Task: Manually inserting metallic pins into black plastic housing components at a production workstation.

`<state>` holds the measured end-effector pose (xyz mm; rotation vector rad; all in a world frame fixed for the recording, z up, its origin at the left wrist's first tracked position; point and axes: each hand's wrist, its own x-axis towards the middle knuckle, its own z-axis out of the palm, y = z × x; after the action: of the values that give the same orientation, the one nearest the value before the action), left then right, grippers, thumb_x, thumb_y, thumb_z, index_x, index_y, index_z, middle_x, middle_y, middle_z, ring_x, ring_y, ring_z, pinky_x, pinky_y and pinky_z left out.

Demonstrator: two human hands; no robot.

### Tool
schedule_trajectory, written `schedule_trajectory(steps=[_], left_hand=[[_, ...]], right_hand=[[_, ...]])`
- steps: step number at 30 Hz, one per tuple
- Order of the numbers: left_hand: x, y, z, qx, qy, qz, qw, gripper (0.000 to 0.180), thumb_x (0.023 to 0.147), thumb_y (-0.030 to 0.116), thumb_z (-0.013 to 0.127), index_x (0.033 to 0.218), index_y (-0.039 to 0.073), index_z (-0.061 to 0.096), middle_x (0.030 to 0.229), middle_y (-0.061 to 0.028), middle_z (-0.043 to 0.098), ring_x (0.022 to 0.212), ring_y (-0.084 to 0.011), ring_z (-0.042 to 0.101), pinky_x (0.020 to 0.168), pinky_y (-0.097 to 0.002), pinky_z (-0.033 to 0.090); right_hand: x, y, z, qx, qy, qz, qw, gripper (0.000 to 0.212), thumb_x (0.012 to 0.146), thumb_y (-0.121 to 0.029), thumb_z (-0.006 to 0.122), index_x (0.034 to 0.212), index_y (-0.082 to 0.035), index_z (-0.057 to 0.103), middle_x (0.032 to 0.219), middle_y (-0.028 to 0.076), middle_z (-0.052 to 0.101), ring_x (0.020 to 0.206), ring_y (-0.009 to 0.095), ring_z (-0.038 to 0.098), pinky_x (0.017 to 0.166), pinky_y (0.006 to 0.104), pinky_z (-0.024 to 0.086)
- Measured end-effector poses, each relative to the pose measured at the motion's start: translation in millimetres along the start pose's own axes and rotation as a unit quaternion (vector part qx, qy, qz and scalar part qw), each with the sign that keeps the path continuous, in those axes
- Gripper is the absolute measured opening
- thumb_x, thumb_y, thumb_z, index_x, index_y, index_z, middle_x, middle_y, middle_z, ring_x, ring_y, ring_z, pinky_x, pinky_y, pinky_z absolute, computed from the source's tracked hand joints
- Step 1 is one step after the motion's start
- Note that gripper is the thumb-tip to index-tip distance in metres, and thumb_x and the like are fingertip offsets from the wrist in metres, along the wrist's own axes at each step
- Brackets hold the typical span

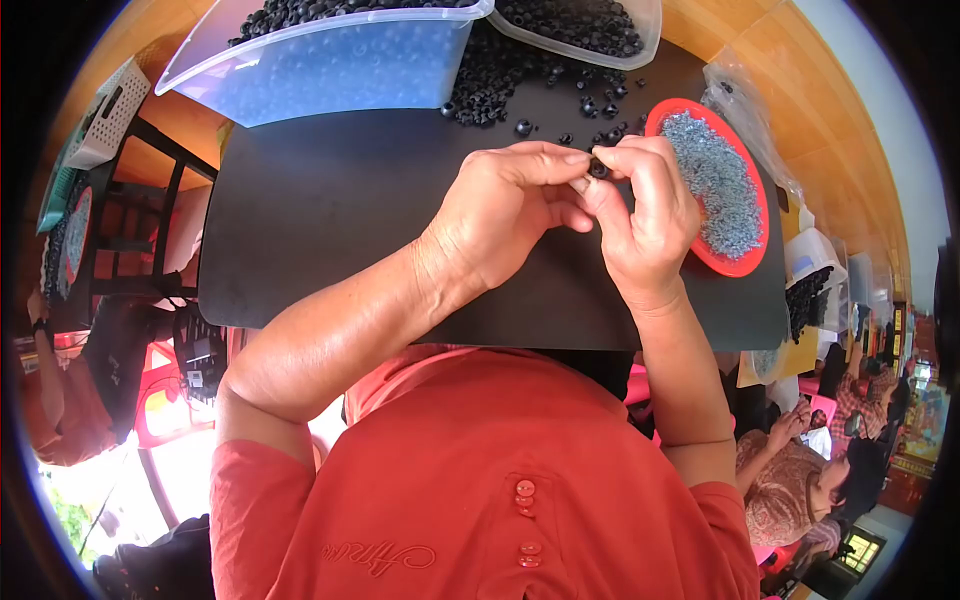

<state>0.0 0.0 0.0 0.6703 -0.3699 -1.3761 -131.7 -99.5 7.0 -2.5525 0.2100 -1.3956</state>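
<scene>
My left hand point(510, 205) and my right hand point(648, 210) meet above the far right part of the black table. Between their fingertips is a small round black part point(598, 168) with a hole in its middle. The right thumb and forefinger pinch it, and the left thumb and fingers close in on its left side; whether they hold a second small piece is hidden. Just right of my right hand lies a red oval tray point(757, 215) filled with tiny silvery-blue metal pieces. Loose black parts point(480, 100) like the held one lie scattered beyond my hands.
A large clear bin point(330, 85) of black parts stands at the far left, a smaller clear tub point(640, 55) beside it. A crumpled plastic bag point(750, 110) lies past the red tray. The black table point(320, 220) ends near my body. Other people sit at both sides.
</scene>
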Motion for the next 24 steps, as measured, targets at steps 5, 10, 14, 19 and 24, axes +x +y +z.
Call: schedule_trajectory(steps=[5,10,14,19,24], left_hand=[[-3.8,7.8,5.0,-0.027,-0.014,-0.012,0.999,0.022,0.096,0.016,0.054,0.096,-0.004,0.062,0.087,-0.0133,0.065,0.078,-0.0232,0.063,0.072,-0.0342,0.051],[-1.1,-3.9,5.6,0.007,0.040,-0.021,0.999,0.021,0.094,0.017,0.057,0.093,-0.003,0.064,0.082,-0.0139,0.066,0.070,-0.0246,0.064,0.063,-0.0345,0.051],[-1.9,0.0,5.9,0.072,0.080,0.002,0.994,0.019,0.089,0.016,0.062,0.083,-0.002,0.065,0.075,-0.0135,0.065,0.062,-0.0236,0.062,0.057,-0.0328,0.050],[8.2,11.9,-4.6,0.080,0.165,0.052,0.982,0.016,0.086,0.007,0.062,0.099,-0.001,0.062,0.082,-0.0122,0.066,0.068,-0.0223,0.063,0.058,-0.0325,0.050],[14.9,27.3,-4.5,0.085,0.148,0.027,0.985,0.025,0.087,0.008,0.060,0.109,-0.004,0.061,0.091,-0.0158,0.065,0.076,-0.0248,0.063,0.066,-0.0353,0.052]], right_hand=[[7.8,-6.4,-1.4,0.032,0.000,0.003,0.999,0.021,0.076,0.006,0.071,0.095,0.001,0.062,0.085,0.011,0.059,0.068,0.018,0.057,0.061,0.0270,0.049],[24.7,-13.3,-6.3,0.140,-0.019,0.160,0.977,0.023,0.077,0.006,0.072,0.097,0.001,0.062,0.083,0.001,0.056,0.068,0.008,0.051,0.061,0.0218,0.044],[118.3,-20.2,6.3,0.218,-0.058,0.173,0.959,0.019,0.081,0.002,0.070,0.098,0.001,0.062,0.080,-0.003,0.054,0.070,0.005,0.049,0.063,0.0211,0.044],[170.4,-70.1,-13.9,0.238,-0.031,0.066,0.968,0.050,0.081,-0.011,0.074,0.126,-0.001,0.055,0.087,0.007,0.063,0.078,0.015,0.063,0.066,0.0267,0.050],[139.4,-103.9,-58.6,0.238,-0.144,0.039,0.960,0.020,0.075,-0.006,0.072,0.094,-0.003,0.065,0.079,0.002,0.061,0.070,0.009,0.055,0.056,0.0239,0.042]])
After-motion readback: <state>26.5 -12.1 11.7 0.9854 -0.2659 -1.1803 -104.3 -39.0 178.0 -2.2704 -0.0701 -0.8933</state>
